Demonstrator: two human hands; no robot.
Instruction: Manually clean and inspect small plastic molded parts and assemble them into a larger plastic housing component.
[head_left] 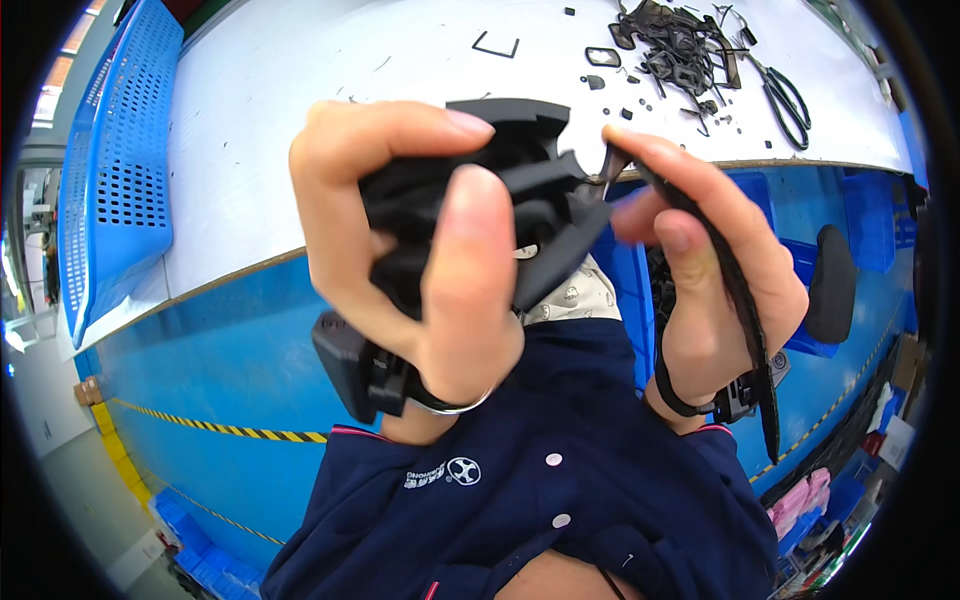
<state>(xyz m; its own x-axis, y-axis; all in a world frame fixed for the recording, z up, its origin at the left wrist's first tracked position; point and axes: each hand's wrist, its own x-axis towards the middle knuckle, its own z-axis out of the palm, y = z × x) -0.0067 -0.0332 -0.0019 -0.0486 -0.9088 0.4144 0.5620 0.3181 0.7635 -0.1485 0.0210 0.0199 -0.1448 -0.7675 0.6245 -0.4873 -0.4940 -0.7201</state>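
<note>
My left hand (pixel 440 240) is closed around a black moulded part (pixel 540 190) with curved ribs and hollows, its thumb and fingers gripping the near side. My right hand (pixel 700 250) pinches a long thin black strip (pixel 730 280) that hangs down past my wrist. The strip's upper end comes close to the part's right edge; whether the two are joined there I cannot tell. Motion blurs some of my right fingertips. Both hands are held up in front of the white table (pixel 270 150).
A tangled heap of black scraps (pixel 690 60) lies at the table's far right, with small loose bits around it. Beside it is a tool with black loop handles (pixel 787 105). A blue perforated basket (pixel 120 170) stands at the left edge. Blue bins (pixel 865 220) sit below on the right.
</note>
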